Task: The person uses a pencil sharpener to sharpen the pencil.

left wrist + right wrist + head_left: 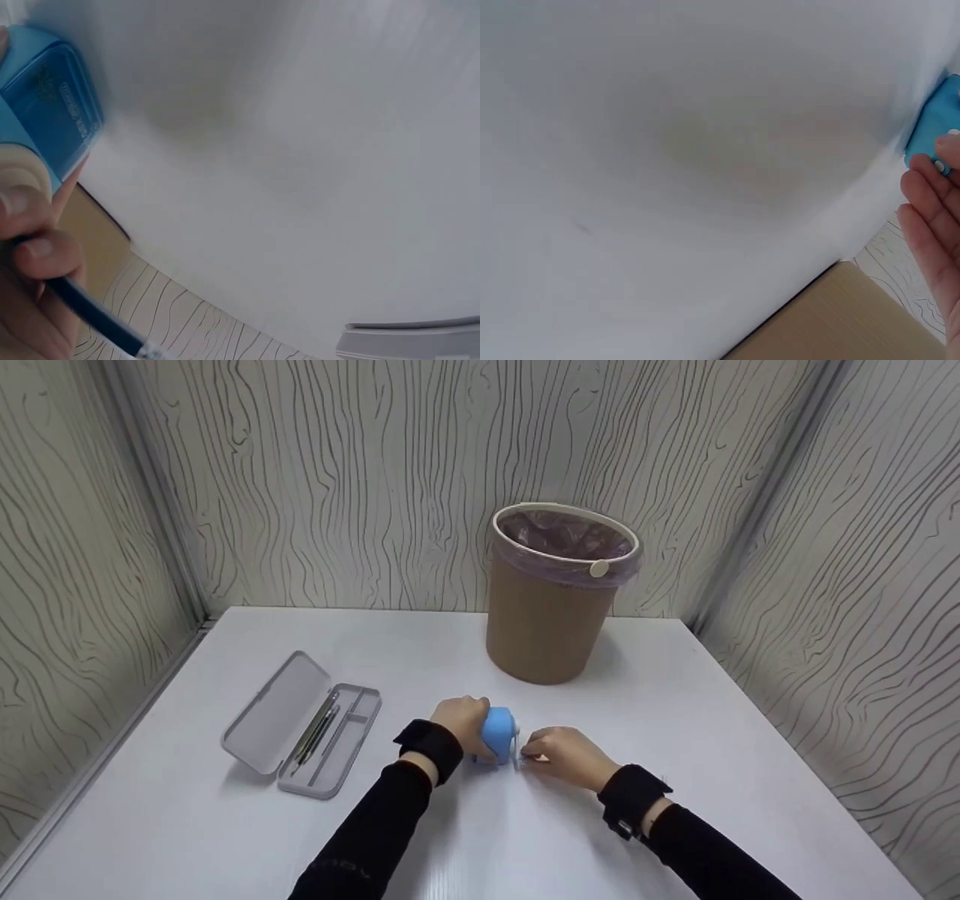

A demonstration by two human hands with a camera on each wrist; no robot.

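Left hand [459, 725]: fingers holding sharpener [498, 735], pencil [94, 313]
Right hand [566, 754]: fingers pinching crank [516, 748]
Pencil view: left wrist's lower left, hidden from head

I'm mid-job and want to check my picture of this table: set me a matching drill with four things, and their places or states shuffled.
Things
1. sharpener
2. bin
3. pencil case
4. pencils

Places and states
A. open, toward the left of the table
B. gripped by the left hand
C. lying inside item 3
D. standing near the back, lined with a bag

Right pairs: 1-B, 2-D, 3-A, 4-C
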